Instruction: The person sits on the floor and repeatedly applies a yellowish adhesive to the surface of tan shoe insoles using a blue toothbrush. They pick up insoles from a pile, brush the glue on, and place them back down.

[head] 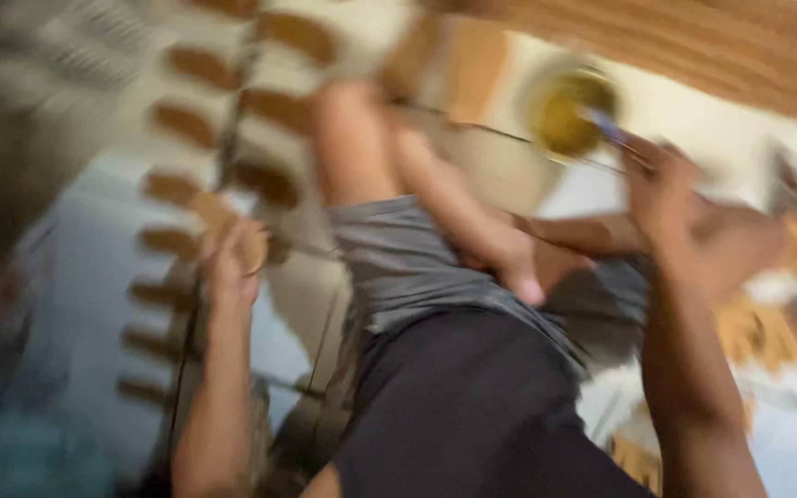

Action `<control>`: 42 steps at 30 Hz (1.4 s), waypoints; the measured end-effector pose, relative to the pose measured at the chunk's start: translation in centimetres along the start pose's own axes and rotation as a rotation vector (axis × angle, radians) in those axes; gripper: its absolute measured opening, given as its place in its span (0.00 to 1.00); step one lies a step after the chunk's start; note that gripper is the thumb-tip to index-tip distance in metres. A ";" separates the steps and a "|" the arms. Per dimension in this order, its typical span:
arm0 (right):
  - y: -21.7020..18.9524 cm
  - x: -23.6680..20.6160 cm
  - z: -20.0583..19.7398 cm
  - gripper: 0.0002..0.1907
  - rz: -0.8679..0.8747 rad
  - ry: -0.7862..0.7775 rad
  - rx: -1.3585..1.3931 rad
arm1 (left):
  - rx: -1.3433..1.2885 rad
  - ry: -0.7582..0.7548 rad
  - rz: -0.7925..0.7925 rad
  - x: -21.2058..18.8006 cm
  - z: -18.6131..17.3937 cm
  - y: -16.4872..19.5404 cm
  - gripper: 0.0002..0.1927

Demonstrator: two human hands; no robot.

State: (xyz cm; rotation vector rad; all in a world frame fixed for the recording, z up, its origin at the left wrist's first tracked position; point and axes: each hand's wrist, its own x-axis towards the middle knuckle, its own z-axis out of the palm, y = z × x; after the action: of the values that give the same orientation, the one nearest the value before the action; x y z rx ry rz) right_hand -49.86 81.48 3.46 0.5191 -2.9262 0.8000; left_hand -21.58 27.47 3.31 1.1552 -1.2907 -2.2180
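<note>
Blurred floor scene, person seated among rows of brown pieces.
Left hand [232, 263] gripped a tan disc [249, 247]; right hand [661, 189] held a brush [606, 129] at the far bowl [569, 112], which a hasty dip might tip.

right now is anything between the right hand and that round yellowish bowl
Nothing visible. The right hand sits just beside the bowl, with a thin blue-handled tool running from its fingers into it. Blur hides finer detail.

Heavy motion blur smears the whole view, worst left of the left hand [232, 263] (edges nearly shapeless). Light is soft, even and moderately bright; no hard shadows or glare.
</note>
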 end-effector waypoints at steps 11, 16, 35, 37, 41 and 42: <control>-1.7 2.9 -1.3 0.11 -0.041 -0.122 -0.267 | -0.060 -0.602 -0.090 -6.9 22.7 2.4 0.15; 1.3 -1.8 -9.5 0.10 0.250 -0.176 -0.476 | -0.064 -0.721 -0.141 -8.2 25.5 2.7 0.24; -15.2 -3.8 -18.9 0.15 -0.384 0.277 0.395 | -0.353 -1.592 -0.580 -14.0 33.8 3.7 0.41; -15.9 -3.9 -19.1 0.15 -0.397 0.272 0.373 | -0.335 -1.596 -0.560 -13.7 33.8 3.3 0.41; -16.1 -6.0 -18.4 0.15 -0.454 0.214 0.057 | -0.261 -1.574 -0.510 -12.5 34.0 2.1 0.43; -15.8 -6.7 -18.0 0.15 -0.499 0.191 0.157 | -0.249 -1.580 -0.495 -12.2 33.9 1.9 0.43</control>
State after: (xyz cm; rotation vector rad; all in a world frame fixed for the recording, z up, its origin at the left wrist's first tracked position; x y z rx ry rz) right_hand -38.67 79.86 25.64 1.0621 -2.4105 0.9415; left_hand -40.62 53.44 19.70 -0.7798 -0.9832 -3.6108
